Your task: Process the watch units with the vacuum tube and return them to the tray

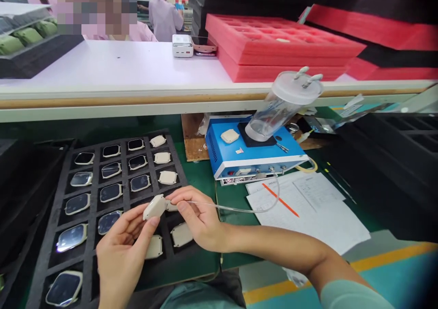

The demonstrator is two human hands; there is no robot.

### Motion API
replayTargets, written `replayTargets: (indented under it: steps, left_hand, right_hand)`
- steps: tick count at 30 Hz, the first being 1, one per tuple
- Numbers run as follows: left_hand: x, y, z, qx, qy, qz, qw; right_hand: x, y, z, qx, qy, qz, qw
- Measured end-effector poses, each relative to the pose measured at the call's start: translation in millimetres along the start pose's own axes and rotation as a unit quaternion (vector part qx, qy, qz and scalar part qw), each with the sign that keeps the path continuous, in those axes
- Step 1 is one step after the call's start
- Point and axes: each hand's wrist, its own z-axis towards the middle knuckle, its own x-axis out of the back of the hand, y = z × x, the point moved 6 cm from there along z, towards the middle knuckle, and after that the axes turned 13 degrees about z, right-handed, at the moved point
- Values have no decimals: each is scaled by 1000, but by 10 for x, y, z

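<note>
My left hand (132, 240) grips a cream smartwatch case (155, 207) by its edges, tilted, above a black foam tray (92, 236). Pinched in my right hand (198, 217) is the end of a clear thin tube (236, 208), held against or very close to the right side of the case. That tube runs to the front of a blue box (219, 149) with switches. In the tray, watches with dark screens (111, 192) fill the left columns, while cream cases (167, 177) lie at the right. What exactly the tube tip touches is hidden by my fingers.
A clear cylinder (273, 112) with a white lid and another cream case (230, 136) stand on the blue box. Papers (308, 208) and an orange stick (280, 200) lie right. Red foam trays (284, 49) sit on the shelf (137, 71); people are behind.
</note>
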Motion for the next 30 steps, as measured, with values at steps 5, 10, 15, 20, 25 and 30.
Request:
replayTargets:
  steps: [5,10,15,20,25,30]
  left_hand:
    - [1,14,-5,3,10,6,1000]
    - [7,14,7,0,10,15,1000]
    - [13,6,16,-16,1,19,1000]
    - [12,-7,4,-33,-11,16,999]
    - [-13,23,-24,-54,-28,17,998]
    - [-20,43,-31,-67,-34,19,997]
  right_hand:
    - [-6,3,2,4,3,3,1000]
    - [-9,30,-5,-3,7,16,1000]
    - [-12,24,-9,-7,2,13,1000]
    - [-11,26,-21,-12,0,20,1000]
    - [-16,14,-39,-10,-4,21,1000]
    - [-13,12,-51,-9,2,19,1000]
